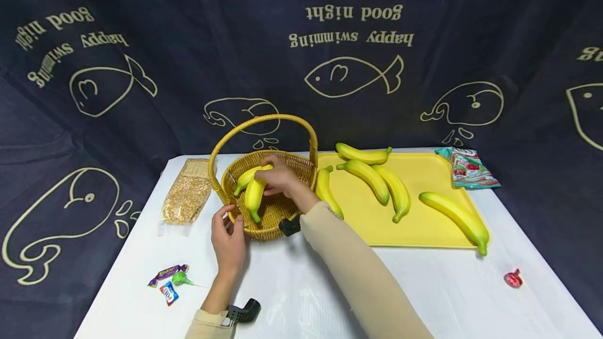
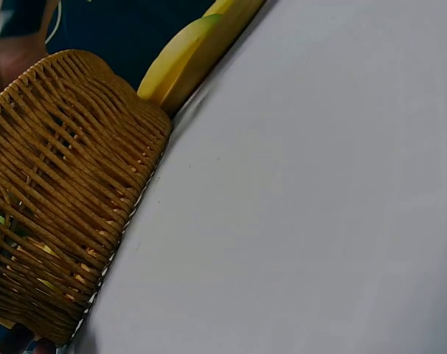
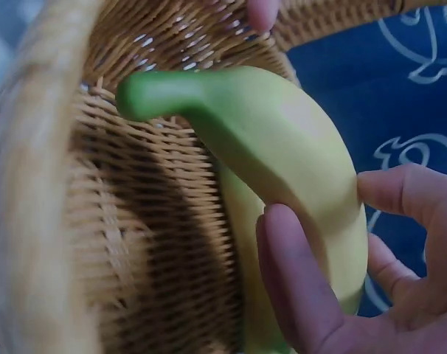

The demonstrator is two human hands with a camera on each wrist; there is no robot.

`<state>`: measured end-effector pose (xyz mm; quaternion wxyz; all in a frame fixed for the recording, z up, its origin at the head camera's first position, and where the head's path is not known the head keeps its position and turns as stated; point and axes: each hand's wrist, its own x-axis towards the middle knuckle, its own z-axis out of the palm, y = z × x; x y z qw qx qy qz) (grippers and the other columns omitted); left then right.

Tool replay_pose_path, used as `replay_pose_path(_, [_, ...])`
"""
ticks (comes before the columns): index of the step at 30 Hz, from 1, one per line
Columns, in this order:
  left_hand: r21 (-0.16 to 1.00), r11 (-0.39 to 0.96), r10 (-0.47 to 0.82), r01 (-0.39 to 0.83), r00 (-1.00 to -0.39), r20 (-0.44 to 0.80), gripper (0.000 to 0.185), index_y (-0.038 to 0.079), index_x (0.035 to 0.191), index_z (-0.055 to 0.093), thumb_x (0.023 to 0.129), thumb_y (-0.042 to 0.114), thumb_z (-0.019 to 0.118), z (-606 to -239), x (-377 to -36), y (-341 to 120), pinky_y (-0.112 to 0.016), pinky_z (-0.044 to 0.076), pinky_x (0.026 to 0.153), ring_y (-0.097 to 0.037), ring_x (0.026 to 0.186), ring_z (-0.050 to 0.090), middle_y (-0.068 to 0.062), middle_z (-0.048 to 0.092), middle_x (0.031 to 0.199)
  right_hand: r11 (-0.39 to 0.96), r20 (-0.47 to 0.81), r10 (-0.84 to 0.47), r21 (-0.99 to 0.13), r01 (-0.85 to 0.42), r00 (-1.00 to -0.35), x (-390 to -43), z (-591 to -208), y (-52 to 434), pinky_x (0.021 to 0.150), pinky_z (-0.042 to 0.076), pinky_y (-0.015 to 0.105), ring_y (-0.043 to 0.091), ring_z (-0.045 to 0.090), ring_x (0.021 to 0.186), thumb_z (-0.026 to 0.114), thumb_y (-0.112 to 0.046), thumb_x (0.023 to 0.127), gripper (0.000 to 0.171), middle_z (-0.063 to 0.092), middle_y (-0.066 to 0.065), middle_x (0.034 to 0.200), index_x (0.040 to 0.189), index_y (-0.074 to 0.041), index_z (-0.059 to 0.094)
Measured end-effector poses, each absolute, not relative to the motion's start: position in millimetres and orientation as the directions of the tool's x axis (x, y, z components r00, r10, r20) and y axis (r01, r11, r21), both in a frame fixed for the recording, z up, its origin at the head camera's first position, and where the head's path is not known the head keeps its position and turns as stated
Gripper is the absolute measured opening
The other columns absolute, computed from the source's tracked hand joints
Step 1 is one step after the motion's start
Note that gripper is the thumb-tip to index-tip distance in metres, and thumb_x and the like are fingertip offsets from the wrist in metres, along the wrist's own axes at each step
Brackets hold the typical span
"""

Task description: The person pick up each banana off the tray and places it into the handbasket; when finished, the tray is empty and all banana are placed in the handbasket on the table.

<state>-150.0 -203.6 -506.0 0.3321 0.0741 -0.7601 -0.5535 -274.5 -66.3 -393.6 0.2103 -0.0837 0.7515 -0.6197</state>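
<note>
White table (image 1: 424,286): wicker basket (image 1: 282,221) holds two bananas; right hand (image 1: 281,178) grips one banana (image 1: 255,195); left hand (image 1: 228,237) spread, touching rim.

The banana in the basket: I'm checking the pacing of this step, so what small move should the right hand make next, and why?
Probably let go. The right hand grips a banana already lying low inside the basket beside another banana, and the left hand steadies the rim. Five bananas remain, one leaning on the yellow tray.
</note>
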Motion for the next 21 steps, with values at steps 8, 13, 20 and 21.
replay_pose_path(8, [0.890, 0.368, -0.473, 0.269, -0.770, 0.428, 0.032, 0.008, 0.124, 0.056, 0.091, 0.006, 0.059, -507.3, -149.8, -200.7, -0.043, 0.044, 0.085, -0.031, 0.109, 0.054, -0.010, 0.052, 0.127, 0.223, -0.333, -0.288, -0.935, 0.275, -0.898, -273.3, -405.6, -80.9, 0.079, 0.053, 0.045, 0.037, 0.063, 0.092, 0.059, -0.015, 0.092, 0.053, 0.053, 0.013, 0.114, 0.140, -0.003, 0.039])
replay_pose_path(13, [0.871, 0.395, -0.465, 0.293, -0.754, 0.465, 0.033, 0.006, 0.124, 0.056, 0.091, 0.006, 0.058, -503.2, -154.1, -203.4, -0.040, 0.045, 0.083, -0.030, 0.108, 0.056, -0.011, 0.052, 0.127, 0.163, -0.366, -0.284, -0.929, 0.331, -0.886, -277.7, -401.6, -82.0, 0.082, 0.052, 0.042, 0.035, 0.062, 0.097, 0.056, -0.020, 0.095, 0.051, 0.052, 0.013, 0.120, 0.141, -0.004, 0.043])
replay_pose_path(20, [0.880, 0.391, -0.475, 0.269, -0.760, 0.443, 0.030, 0.009, 0.122, 0.057, 0.092, 0.009, 0.057, -505.4, -152.4, -205.9, -0.039, 0.045, 0.083, -0.028, 0.107, 0.056, -0.007, 0.053, 0.125, 0.061, -0.502, -0.270, -0.860, 0.506, -0.821, -282.9, -411.5, -73.1, 0.084, 0.052, 0.041, 0.035, 0.060, 0.103, 0.062, -0.021, 0.090, 0.042, 0.050, 0.015, 0.125, 0.127, -0.003, 0.058])
replay_pose_path(21, [0.881, 0.389, -0.473, 0.268, -0.763, 0.441, 0.030, 0.008, 0.122, 0.057, 0.092, 0.009, 0.057, -506.3, -152.0, -205.7, -0.040, 0.045, 0.083, -0.028, 0.107, 0.056, -0.007, 0.053, 0.125, 0.029, -0.516, -0.265, -0.849, 0.528, -0.815, -283.6, -413.9, -71.5, 0.084, 0.052, 0.041, 0.035, 0.059, 0.105, 0.064, -0.020, 0.089, 0.044, 0.047, 0.016, 0.130, 0.129, -0.003, 0.058])
